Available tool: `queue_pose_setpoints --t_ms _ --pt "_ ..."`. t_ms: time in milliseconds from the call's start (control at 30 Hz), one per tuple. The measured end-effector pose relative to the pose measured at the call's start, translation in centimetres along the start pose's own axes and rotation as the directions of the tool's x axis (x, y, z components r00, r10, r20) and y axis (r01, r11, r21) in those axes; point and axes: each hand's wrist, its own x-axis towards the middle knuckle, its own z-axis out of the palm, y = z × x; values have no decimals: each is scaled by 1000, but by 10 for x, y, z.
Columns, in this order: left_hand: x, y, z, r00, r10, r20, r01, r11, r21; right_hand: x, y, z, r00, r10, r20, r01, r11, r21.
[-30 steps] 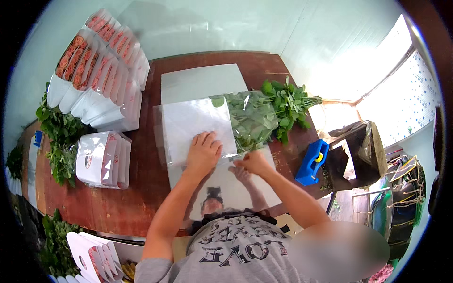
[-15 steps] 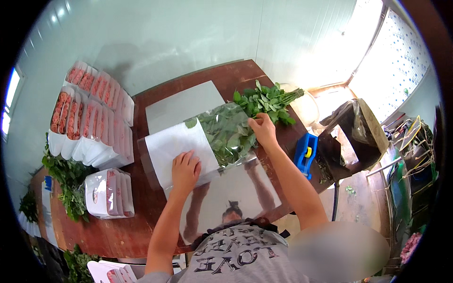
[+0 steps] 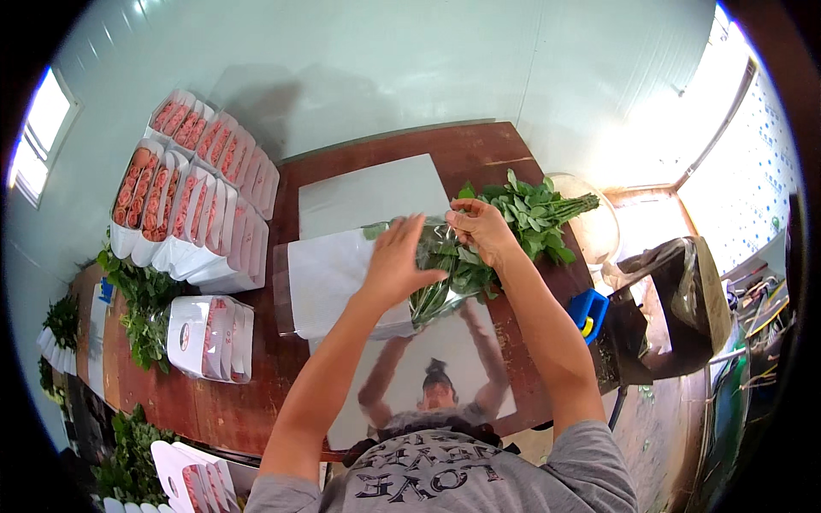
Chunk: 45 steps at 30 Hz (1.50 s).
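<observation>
In front of me lies a bouquet wrapped in white paper [image 3: 329, 282], with a clear plastic sheet round it and green leaves and stems [image 3: 436, 295] showing through. At the top edge of the plastic, my right hand [image 3: 483, 231] is closed, thumb and fingers pinching the clear film. My left hand [image 3: 395, 261] is over the bouquet, thumb and fingers apart, where the white paper meets the leaves. Whether its palm touches the plastic I cannot tell. Beyond my right hand, the bouquet's leafy stems [image 3: 543, 214] stick out to the right.
A shiny reflective sheet [image 3: 428, 368] covers the near table; a pale sheet [image 3: 368, 192] lies behind. Wrapped pink rose bundles [image 3: 192, 184] are stacked at left, another bundle [image 3: 209, 338] nearer. A blue tape dispenser [image 3: 588, 312] and a dark bin [image 3: 671, 316] stand at right.
My left hand has lifted off the white paper and moved right, over the leaves. My right hand has drawn the plastic's edge up and inward. The view has shifted a little left.
</observation>
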Motion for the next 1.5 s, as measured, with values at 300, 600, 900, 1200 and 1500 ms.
queue_pose_setpoints --t_ms 300,600,900,1200,1500 --pt "46 -59 55 890 -282 360 444 719 -534 9 -20 -34 862 -205 463 485 597 -639" --pt "41 -39 1 884 -133 447 408 687 -601 52 9 -26 847 -37 530 487 457 -744" --pt "46 -33 54 909 -165 382 204 977 -64 73 35 -32 795 -98 599 443 768 -462" --pt "23 -37 83 995 -64 74 57 994 88 59 -22 -26 847 191 496 164 793 -586" --pt "23 -39 88 989 -85 122 80 996 39 25 18 -16 762 -153 629 640 327 -695"
